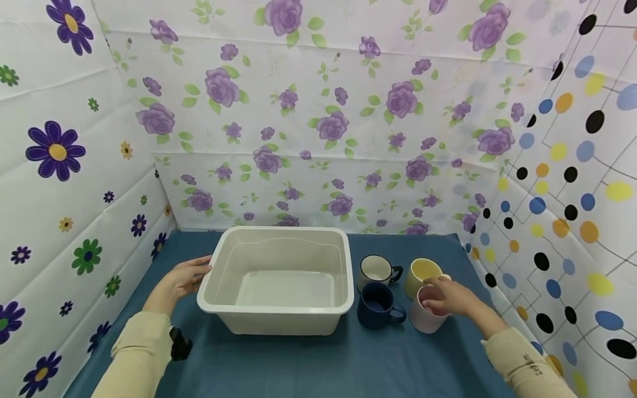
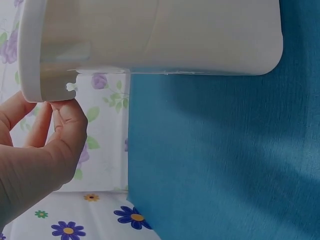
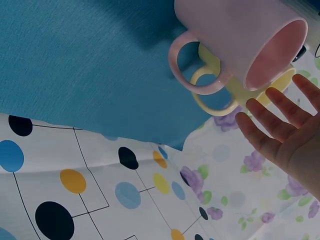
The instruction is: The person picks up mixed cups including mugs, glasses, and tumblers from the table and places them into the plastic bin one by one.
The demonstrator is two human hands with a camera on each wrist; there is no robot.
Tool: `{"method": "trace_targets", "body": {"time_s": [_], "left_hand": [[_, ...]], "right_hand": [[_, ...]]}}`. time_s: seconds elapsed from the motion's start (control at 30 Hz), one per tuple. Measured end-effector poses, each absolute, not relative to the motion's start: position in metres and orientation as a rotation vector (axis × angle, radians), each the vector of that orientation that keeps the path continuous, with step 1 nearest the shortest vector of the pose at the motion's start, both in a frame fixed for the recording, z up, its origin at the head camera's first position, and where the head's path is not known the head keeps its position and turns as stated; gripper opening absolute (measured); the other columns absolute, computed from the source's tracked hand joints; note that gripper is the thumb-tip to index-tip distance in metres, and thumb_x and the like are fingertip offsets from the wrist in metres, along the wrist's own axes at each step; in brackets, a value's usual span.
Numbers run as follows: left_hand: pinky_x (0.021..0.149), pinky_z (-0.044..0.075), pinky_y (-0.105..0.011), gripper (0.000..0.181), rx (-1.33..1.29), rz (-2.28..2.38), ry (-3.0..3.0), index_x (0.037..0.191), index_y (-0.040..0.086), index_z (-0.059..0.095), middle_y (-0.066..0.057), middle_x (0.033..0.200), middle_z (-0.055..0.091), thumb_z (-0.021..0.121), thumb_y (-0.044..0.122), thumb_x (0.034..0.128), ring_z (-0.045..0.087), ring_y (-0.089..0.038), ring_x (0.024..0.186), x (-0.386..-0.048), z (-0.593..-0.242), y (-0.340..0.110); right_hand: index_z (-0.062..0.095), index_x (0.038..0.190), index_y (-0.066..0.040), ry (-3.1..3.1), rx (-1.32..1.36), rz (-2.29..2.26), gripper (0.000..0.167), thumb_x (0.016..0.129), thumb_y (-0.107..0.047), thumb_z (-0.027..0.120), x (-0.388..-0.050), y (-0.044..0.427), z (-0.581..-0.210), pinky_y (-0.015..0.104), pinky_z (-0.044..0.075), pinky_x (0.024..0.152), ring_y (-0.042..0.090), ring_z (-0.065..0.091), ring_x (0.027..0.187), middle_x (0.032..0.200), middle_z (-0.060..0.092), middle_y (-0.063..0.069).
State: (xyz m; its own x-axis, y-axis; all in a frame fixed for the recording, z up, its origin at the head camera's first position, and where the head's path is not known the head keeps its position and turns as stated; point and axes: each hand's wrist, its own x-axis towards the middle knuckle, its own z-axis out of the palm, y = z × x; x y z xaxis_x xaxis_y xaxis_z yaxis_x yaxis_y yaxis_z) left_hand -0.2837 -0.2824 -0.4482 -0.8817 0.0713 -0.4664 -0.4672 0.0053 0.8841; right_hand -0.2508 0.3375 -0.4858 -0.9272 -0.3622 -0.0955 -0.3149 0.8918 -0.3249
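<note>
A cream plastic basin stands on the blue cloth, with bare inner walls and floor in sight. My left hand touches the left rim from outside; in the left wrist view its fingertips meet the rim's edge. Over the mouth of a pink mug hovers my right hand, its fingers spread in the right wrist view and apart from the mug there. Just behind stands a yellow mug, partly covered by the hand. A navy mug and a white mug with a black handle stand between basin and pink mug.
Blue cloth covers the table. Patterned sheets enclose it: purple roses behind, flowers at left, coloured dots at right. A black device is by my left wrist.
</note>
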Motion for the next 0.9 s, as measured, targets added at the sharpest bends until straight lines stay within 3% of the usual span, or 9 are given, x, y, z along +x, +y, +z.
{"method": "trace_targets", "body": {"time_s": [0.33,0.57,0.77,0.9], "left_hand": [[0.07,0.053,-0.025,0.064,-0.378,1.913,1.988,0.148,0.001,0.024,0.014,0.083,0.062,0.056,0.012,0.0944,0.061,-0.003,0.078,-0.282,-0.449,-0.282],[0.079,0.054,-0.03,0.059,-0.261,1.79,2.168,0.146,-0.002,0.028,-0.001,0.117,0.059,0.055,0.016,0.0958,0.057,-0.001,0.086,-0.284,-0.453,-0.28],[0.077,0.053,-0.029,0.06,-0.247,1.803,2.152,0.145,-0.004,0.028,0.011,0.101,0.06,0.056,0.014,0.0951,0.057,0.001,0.084,-0.285,-0.454,-0.286],[0.079,0.054,-0.031,0.061,-0.265,1.77,2.15,0.145,-0.002,0.029,0.008,0.107,0.061,0.057,0.016,0.0944,0.058,0.0,0.085,-0.285,-0.451,-0.288]], "right_hand": [[0.055,0.123,-0.002,2.889,-0.47,-0.406,0.057,0.081,-0.038,0.071,-0.251,0.333,-0.485,0.053,0.049,0.07,0.034,0.059,0.084,0.112,0.051,0.026],[0.052,0.124,-0.001,2.875,-0.415,-0.438,0.062,0.077,-0.034,0.075,-0.243,0.332,-0.486,0.049,0.05,0.067,0.031,0.056,0.079,0.108,0.048,0.026],[0.047,0.128,0.0,2.847,-0.376,-0.5,0.07,0.073,-0.029,0.078,-0.244,0.327,-0.486,0.051,0.049,0.071,0.035,0.055,0.083,0.111,0.043,0.031],[0.046,0.129,-0.001,2.843,-0.357,-0.487,0.071,0.072,-0.026,0.079,-0.247,0.325,-0.488,0.052,0.05,0.072,0.035,0.055,0.085,0.112,0.043,0.033]]}}
